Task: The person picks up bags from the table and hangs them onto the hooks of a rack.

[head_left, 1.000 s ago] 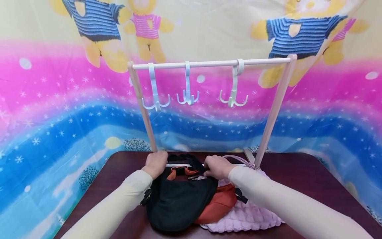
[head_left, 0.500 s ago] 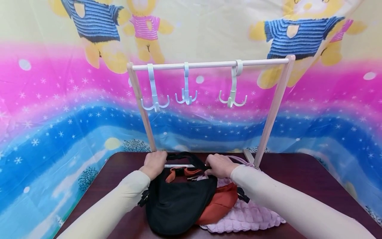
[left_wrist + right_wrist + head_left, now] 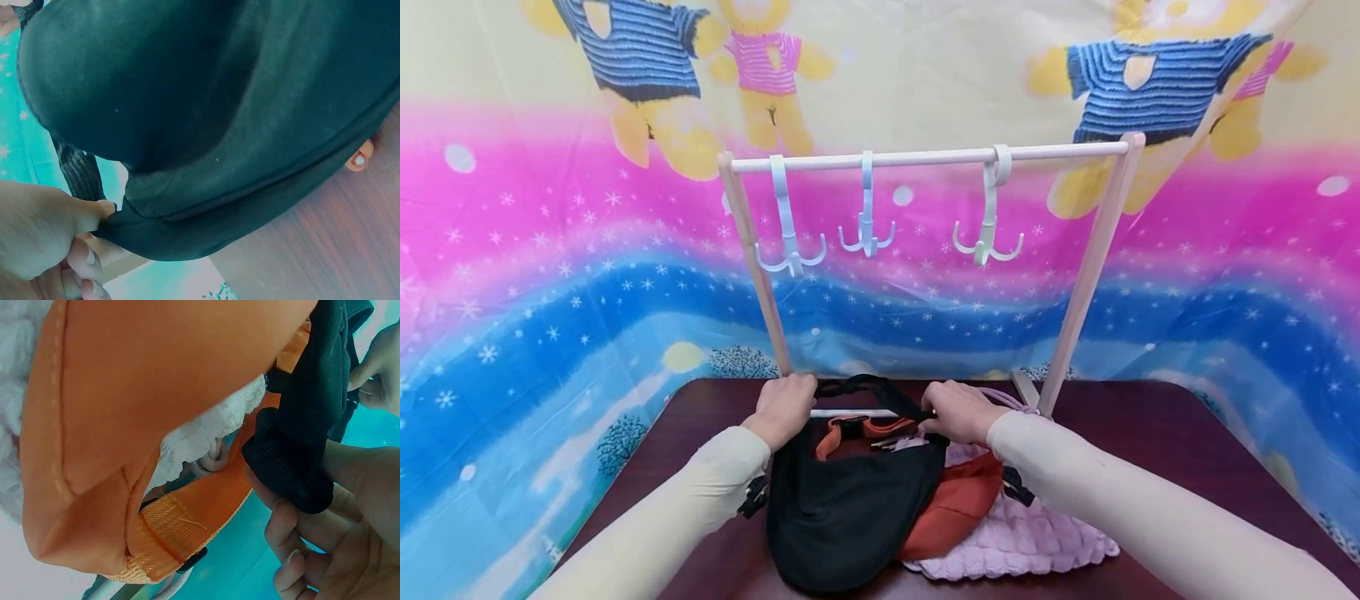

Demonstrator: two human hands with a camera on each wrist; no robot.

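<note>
Table [image 3: 1150,433] in dark reddish-brown bears a white-barred, pale wooden rack [image 3: 932,157], and before it a black, rounded fabric bag [image 3: 850,521] partly covers an orange-red fabric bag [image 3: 958,508] and a pink, puckered-fabric item [image 3: 1052,537]. The black bag lies below and toward the wearer from both grips, its upper edge stretching left to right between them, neither hand clearly nearer. Backs upward, the left hand [image 3: 784,407] pinches its upper left corner by the thumb while the right hand [image 3: 961,411] pinches its black webbing strap [image 3: 895,397].
</note>
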